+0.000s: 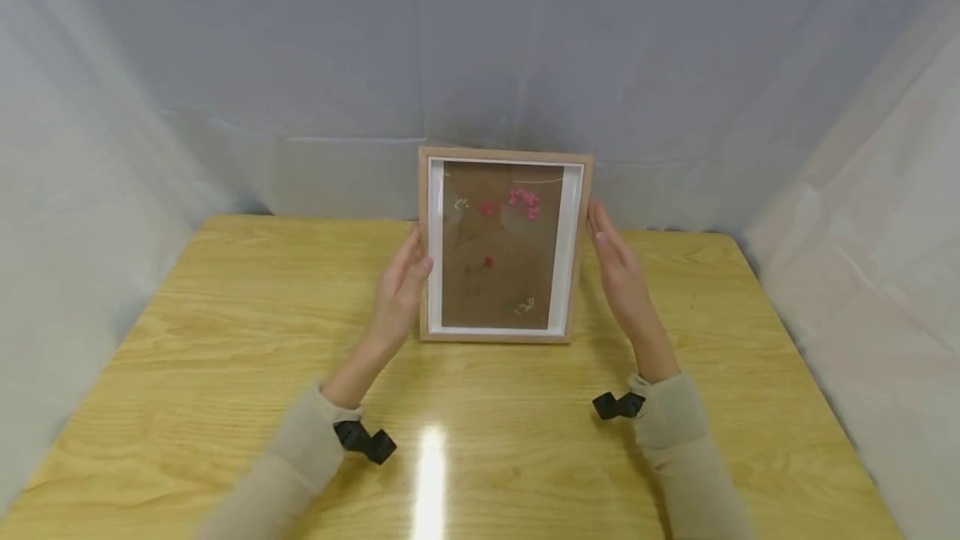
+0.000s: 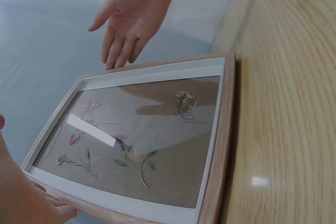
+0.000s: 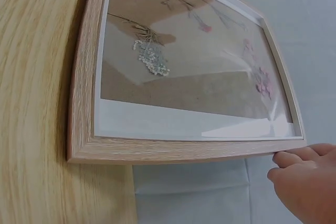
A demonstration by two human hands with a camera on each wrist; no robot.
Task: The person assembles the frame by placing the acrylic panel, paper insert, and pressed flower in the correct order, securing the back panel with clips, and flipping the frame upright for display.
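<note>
A shallow light-wood picture frame (image 1: 496, 337) stands upright near the table's back edge, slightly tilted in the head view. Behind its glass, pressed flowers in pink, red and white lie on a brown backing (image 2: 168, 177) with a white inner border. My left hand (image 1: 397, 294) is at the left side, its fingers touching the outer edge and its thumb towards the front. On the opposite side, my right hand (image 1: 622, 277) has straight fingers against the edge. In the right wrist view, the right fingertips (image 3: 294, 157) meet the frame's side.
The yellow wood-grain table (image 1: 247, 340) spreads around the frame, with a bright light reflection near its front. Pale sheeting (image 1: 345, 48) hangs behind and at both sides. Each sleeved wrist carries a small black camera mount (image 1: 363, 442).
</note>
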